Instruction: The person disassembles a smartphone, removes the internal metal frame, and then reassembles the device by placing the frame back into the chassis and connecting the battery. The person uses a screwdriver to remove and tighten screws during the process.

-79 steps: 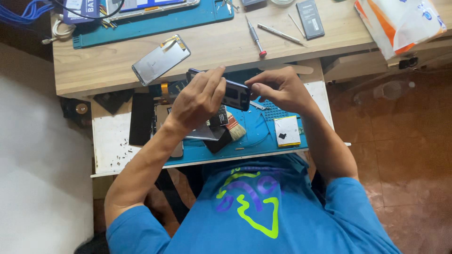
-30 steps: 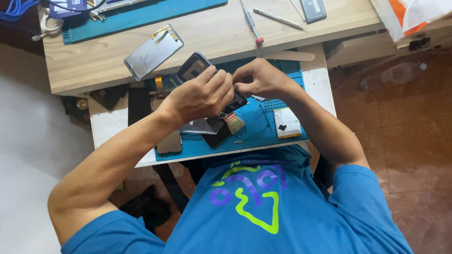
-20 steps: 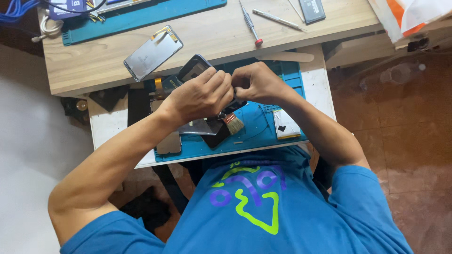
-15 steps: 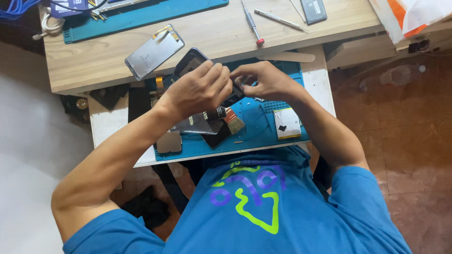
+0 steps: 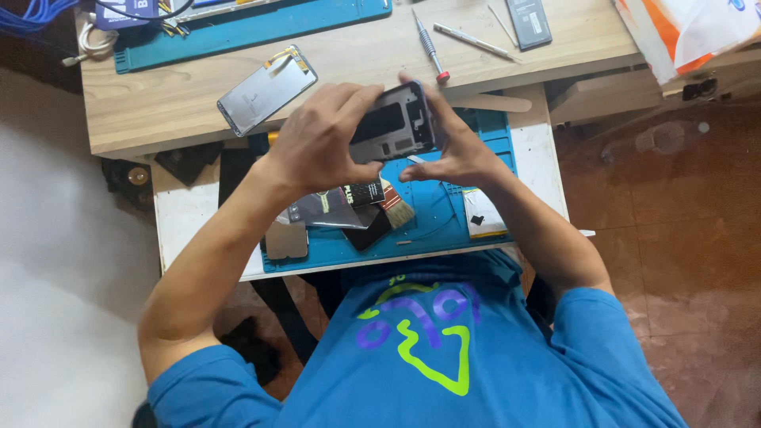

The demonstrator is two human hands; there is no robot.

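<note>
Both my hands hold a dark opened phone body (image 5: 394, 124) above a blue work mat (image 5: 444, 214). My left hand (image 5: 317, 139) grips its left end and near edge. My right hand (image 5: 452, 147) clasps the right end, fingers wrapped over the top edge. The phone's inner side faces up, showing a dark empty bay. Under my hands on the mat lie a small brush (image 5: 394, 204), a dark battery pack (image 5: 341, 202) and a black flat part (image 5: 366, 234).
A detached grey screen panel (image 5: 265, 89) lies on the wooden desk (image 5: 174, 95). A red-tipped screwdriver (image 5: 430, 47), a thin metal tool (image 5: 474, 41) and a dark battery (image 5: 529, 20) sit at the back. A second blue mat (image 5: 261, 28) lies far left. An orange-white bag (image 5: 682, 32) is far right.
The phone body has been lifted off the mat and turned, now held flat and raised between both hands; my hands moved up and toward the desk.
</note>
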